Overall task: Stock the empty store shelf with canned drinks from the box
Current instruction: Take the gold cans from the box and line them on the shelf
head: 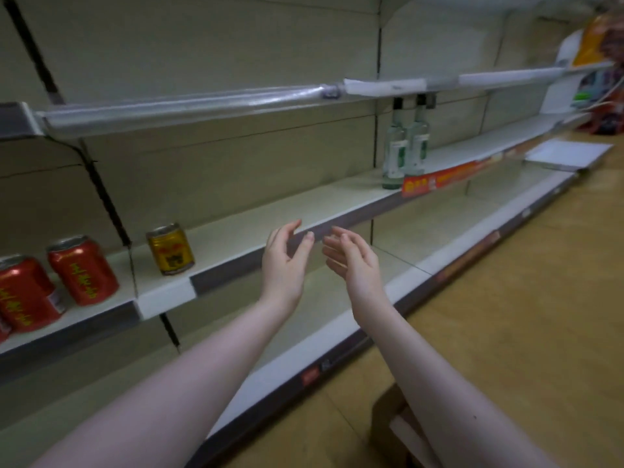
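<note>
Now left hand [287, 265] and right hand [353, 263] hover empty, fingers relaxed, at the shelf's [250, 231] front edge. Gold can [170, 249] stands near its left front corner.

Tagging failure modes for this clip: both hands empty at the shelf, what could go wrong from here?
Gold can stands near the front edge of the shelf, left of the empty left hand; a sweep could knock it off.
Box lies at the frame's bottom edge, under the forearm of the right hand, so reaching it is probably half blind.
Two glass bottles stand further right on that shelf; cans pushed along might hit them.
</note>
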Demonstrator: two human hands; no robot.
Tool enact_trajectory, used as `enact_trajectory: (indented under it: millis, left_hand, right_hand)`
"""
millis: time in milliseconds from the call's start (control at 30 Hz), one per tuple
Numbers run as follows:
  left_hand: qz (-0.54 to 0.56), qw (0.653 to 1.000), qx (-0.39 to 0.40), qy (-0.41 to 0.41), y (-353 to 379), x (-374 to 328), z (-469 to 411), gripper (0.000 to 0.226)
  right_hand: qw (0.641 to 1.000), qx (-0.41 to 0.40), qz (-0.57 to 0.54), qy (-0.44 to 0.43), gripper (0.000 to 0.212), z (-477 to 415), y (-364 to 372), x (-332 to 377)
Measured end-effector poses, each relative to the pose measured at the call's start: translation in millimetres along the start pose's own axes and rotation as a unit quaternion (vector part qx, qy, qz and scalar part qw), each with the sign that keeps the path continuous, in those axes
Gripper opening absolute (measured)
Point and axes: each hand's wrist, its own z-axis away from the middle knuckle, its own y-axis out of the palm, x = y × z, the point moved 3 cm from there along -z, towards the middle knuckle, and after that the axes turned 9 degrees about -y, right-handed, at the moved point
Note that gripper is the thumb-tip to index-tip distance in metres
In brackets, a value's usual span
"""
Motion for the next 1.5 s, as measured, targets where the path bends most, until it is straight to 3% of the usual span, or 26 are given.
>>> enact_trajectory:
  millis: [167,400,600,700,867,1067,1233,1500]
  left_hand:
    - [-0.007,0.997,0.076,-0.014,73.4,6.0,43.2,0.028]
    - [-0.054,0.976,0.207,-0.031,159.7,63.8,68.8,0.024]
    - [-0.115,0.919,0.367,-0.085,262.0,170.2,93.6,0.023]
    - [-0.141,0.897,0.399,-0.124,293.4,235.6,112.0,0.022]
    - [-0.204,0.857,0.424,-0.212,330.9,319.6,129.8,0.047]
    - [-0.268,0.784,0.515,-0.218,358.8,357.7,149.9,0.087]
    - [-0.267,0.784,0.536,-0.165,369.7,360.2,148.7,0.086]
    - [-0.189,0.806,0.530,-0.182,365.5,365.2,152.2,0.070]
  right_hand:
    - [0.998,-0.057,0.029,0.008,0.021,25.4,-93.0,-9.4]
    - [0.978,-0.193,0.059,0.058,0.022,51.3,-201.7,-80.8]
    - [0.932,-0.315,0.137,0.117,0.019,70.9,-296.5,-176.9]
    - [0.900,-0.349,0.193,0.174,0.019,96.3,-331.3,-233.1]
    - [0.853,-0.341,0.285,0.273,0.019,126.3,-360.4,-288.4]
    - [0.805,-0.280,0.422,0.309,0.029,128.3,-365.2,-309.4]
    - [0.779,-0.219,0.461,0.364,0.030,119.2,-366.3,-308.5]
    - [0.805,-0.243,0.398,0.367,0.029,116.5,-368.0,-300.2]
